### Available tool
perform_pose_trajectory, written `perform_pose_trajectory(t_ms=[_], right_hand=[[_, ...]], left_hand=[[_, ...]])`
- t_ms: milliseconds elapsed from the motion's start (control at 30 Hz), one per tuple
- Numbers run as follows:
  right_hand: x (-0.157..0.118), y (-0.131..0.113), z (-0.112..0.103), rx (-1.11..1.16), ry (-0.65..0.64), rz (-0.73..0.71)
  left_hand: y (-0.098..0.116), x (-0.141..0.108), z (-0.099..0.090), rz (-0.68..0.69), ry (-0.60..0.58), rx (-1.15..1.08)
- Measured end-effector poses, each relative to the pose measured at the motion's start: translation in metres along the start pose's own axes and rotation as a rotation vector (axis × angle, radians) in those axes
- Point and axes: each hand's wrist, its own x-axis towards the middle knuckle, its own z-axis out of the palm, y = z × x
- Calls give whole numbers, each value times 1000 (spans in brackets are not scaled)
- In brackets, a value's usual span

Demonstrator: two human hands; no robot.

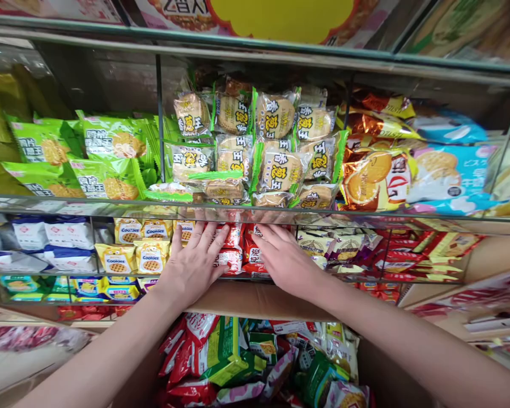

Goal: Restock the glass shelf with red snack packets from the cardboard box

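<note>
Both hands reach into the second shelf compartment, over a group of red snack packets (230,258). My left hand (195,255) lies flat with fingers spread at the left side of these packets, beside the yellow cookie packets (152,256). My right hand (283,255) rests on their right side, fingers stretched out, close to the cream and purple packets (344,245). The fingertips of both hands are partly behind the glass shelf edge (255,214). Neither hand is closed around a packet.
Below my arms stands a cardboard box (259,300) with mixed snack packets (225,351). The shelf above holds green packets (110,141), clear-wrapped round biscuits (276,170) and orange and blue packets (446,170). White packets (70,233) sit at the left.
</note>
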Motion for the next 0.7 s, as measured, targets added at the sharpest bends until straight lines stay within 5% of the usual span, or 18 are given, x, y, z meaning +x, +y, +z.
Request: perform_pose_trajectory(t_ms=[133, 333, 433, 567, 700], right_hand=[[-48, 4, -10, 163, -65, -18], [-105, -11, -42, 368, 0, 148], [-122, -27, -54, 608, -176, 204], [-146, -40, -29, 755, -415, 224], [-179, -30, 19, 564, -365, 392]], left_hand=[[-1, 3, -3, -1, -49, -30], [1, 5, -6, -15, -26, -98], [-1, 7, -8, -19, -35, -121], [-8, 7, -20, 26, -42, -147], [-13, -23, -42, 106, 158, -383]])
